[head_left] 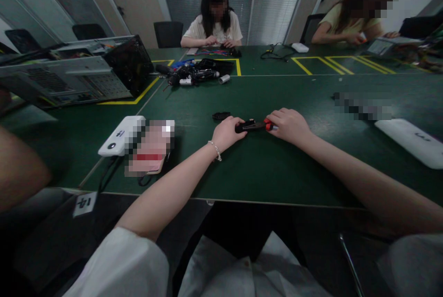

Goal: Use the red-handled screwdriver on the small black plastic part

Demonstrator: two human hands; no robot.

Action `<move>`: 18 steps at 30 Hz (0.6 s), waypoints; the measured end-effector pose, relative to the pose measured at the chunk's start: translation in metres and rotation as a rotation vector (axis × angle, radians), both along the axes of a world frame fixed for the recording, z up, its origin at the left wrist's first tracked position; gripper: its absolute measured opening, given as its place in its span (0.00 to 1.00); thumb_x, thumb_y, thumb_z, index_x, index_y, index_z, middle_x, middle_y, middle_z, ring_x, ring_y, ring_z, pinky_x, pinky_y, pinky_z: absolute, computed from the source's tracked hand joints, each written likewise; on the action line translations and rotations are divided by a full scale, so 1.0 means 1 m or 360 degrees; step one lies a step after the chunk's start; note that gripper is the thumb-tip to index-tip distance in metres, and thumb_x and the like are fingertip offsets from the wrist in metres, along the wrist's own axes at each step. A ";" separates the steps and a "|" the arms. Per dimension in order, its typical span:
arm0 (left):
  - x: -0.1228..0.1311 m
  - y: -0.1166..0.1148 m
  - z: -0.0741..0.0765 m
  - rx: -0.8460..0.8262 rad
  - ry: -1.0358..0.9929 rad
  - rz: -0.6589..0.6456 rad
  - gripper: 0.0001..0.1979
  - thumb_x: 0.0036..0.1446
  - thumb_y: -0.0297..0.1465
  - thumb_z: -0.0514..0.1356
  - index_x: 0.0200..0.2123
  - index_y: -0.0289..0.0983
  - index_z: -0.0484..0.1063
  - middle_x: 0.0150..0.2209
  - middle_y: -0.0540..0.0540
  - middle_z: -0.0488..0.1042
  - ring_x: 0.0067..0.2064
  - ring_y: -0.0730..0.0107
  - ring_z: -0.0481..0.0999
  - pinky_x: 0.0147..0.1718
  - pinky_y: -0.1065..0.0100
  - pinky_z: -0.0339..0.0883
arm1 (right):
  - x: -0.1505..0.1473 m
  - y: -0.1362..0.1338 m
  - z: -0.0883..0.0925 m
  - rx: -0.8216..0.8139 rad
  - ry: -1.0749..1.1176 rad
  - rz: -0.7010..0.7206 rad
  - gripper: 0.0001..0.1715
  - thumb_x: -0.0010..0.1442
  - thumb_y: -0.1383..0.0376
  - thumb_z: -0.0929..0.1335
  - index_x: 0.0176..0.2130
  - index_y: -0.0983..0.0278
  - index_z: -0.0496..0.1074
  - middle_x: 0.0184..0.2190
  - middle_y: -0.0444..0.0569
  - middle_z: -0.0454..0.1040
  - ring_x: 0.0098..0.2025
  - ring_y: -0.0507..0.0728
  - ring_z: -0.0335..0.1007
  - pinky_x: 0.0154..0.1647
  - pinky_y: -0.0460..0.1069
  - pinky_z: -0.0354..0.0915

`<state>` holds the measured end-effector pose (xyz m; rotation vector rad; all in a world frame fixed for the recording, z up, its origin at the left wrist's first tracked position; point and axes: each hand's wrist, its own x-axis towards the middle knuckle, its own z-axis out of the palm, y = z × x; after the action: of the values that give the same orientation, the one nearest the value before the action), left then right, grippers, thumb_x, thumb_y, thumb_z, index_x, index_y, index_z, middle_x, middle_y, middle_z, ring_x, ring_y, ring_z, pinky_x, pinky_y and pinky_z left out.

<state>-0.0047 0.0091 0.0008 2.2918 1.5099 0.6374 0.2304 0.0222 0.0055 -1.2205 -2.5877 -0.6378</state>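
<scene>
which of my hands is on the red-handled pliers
Your right hand grips the red-handled pliers; the left hand pinches a black piece at their tip.

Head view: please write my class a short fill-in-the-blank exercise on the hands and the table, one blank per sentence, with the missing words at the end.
1. The right hand holds pliers whose bright handles are ____ in colour.
2. The left hand holds a small part that is ____ in colour.
3. A bracelet is worn on the person's ____ wrist.
4. The tabletop is dark ____ in colour.

Missing words: red; black; left; green.
</scene>
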 end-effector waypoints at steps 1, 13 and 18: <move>0.000 0.000 0.000 0.0000 0.0005 0.0001 0.17 0.53 0.36 0.62 0.46 0.37 0.73 0.42 0.44 0.73 0.42 0.64 0.74 0.41 0.64 0.68 | 0.000 0.000 0.000 0.0020 -0.0011 0.0006 0.17 0.59 0.62 0.62 0.40 0.69 0.74 0.37 0.57 0.75 0.36 0.60 0.66 0.34 0.53 0.58; 0.000 0.000 -0.001 0.0007 -0.0001 0.0007 0.17 0.53 0.37 0.62 0.46 0.38 0.73 0.42 0.44 0.73 0.41 0.64 0.74 0.40 0.65 0.68 | 0.003 0.005 -0.006 -0.0087 0.0105 0.0003 0.16 0.58 0.60 0.62 0.39 0.66 0.74 0.36 0.55 0.75 0.35 0.58 0.66 0.33 0.51 0.59; 0.000 0.000 0.000 -0.0015 -0.0018 -0.0004 0.16 0.53 0.36 0.61 0.45 0.37 0.73 0.42 0.44 0.73 0.41 0.64 0.74 0.40 0.65 0.68 | 0.002 0.003 -0.004 -0.0085 0.0109 0.0008 0.16 0.58 0.61 0.63 0.40 0.67 0.74 0.35 0.56 0.75 0.35 0.59 0.67 0.32 0.52 0.59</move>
<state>-0.0043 0.0090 0.0010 2.2791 1.5013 0.6407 0.2324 0.0254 0.0019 -1.2289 -2.5662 -0.5193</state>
